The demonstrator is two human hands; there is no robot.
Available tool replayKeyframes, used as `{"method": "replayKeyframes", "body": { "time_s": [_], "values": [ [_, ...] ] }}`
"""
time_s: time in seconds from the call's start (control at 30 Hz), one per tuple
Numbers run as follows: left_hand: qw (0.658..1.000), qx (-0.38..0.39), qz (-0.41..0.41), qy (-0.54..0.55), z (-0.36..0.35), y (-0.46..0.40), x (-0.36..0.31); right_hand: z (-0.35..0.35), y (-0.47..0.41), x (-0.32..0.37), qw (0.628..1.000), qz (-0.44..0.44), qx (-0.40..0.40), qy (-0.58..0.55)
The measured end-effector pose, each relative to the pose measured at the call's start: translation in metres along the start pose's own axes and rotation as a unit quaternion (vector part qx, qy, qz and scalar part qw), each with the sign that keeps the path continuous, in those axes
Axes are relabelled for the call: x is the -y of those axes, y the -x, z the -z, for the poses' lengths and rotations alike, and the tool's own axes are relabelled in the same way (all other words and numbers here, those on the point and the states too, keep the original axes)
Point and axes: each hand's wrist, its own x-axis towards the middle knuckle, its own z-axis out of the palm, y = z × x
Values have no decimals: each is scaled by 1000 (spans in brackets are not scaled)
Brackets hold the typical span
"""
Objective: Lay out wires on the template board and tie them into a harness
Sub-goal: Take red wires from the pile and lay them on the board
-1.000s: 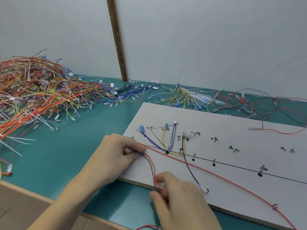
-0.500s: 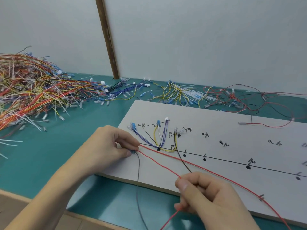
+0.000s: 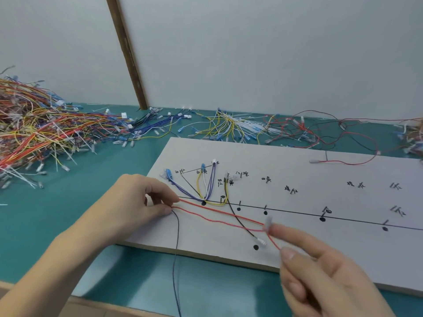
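**A:** Which step is this?

**B:** Laying out, I'd judge, not tying. The left hand [image 3: 139, 202] pinches wire ends between thumb and fingers at the left end of the black line [image 3: 297, 213] drawn along the template board [image 3: 297, 165]. Two red wires [image 3: 215, 213] run from that pinch to the right, just below the line, and a dark wire [image 3: 177, 248] drops from the same pinch over the board's near edge.

**B:** The right hand [image 3: 320, 277] is below the line, near the board's near edge. Its fingertips hold the lower red wire close to a pale terminal [image 3: 268, 223]; motion blur keeps me from telling how tight the grip is.

**A:** What else is already placed?

**B:** Above the line's left end sits a fan of blue, white, yellow and purple wires [image 3: 203, 186]. A black wire [image 3: 240, 223] crosses the line and ends beside a black dot [image 3: 256, 247] below it.

**A:** And the next move?

**B:** Probably drawing the red wire taut along the line to its mark, with the left pinch holding the ends fixed. No tie shows on the board.
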Motion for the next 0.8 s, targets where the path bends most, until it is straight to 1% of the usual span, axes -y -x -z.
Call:
{"method": "replayKeyframes", "body": {
  "time_s": [0.1,0.2,0.3,0.4,0.5,0.57,0.63,0.7,0.8],
  "values": [
    [998,56,-9,-41,5,-9,-5,17,2,16,999,46,-12,8],
    [990,109,-8,-93,11,-20,-10,36,-3,30,996,74,-14,54],
    [978,158,-12,-133,17,-30,-15,53,-13,37,996,51,2,75],
    [971,190,-20,-145,23,-38,-21,64,-20,42,993,19,-7,115],
    [971,193,-33,-136,25,-43,-30,71,-21,48,985,-7,-1,173],
    [977,170,-59,-111,19,-46,-36,74,-23,51,978,-3,-2,207],
    [983,151,-86,-58,8,-49,-42,72,-26,53,971,11,-2,238],
    [982,148,-115,-4,-5,-52,-49,69,-31,54,967,34,-10,254],
    [976,138,-161,38,-24,-62,-53,67,-41,58,961,69,-24,266]
  ]
}}
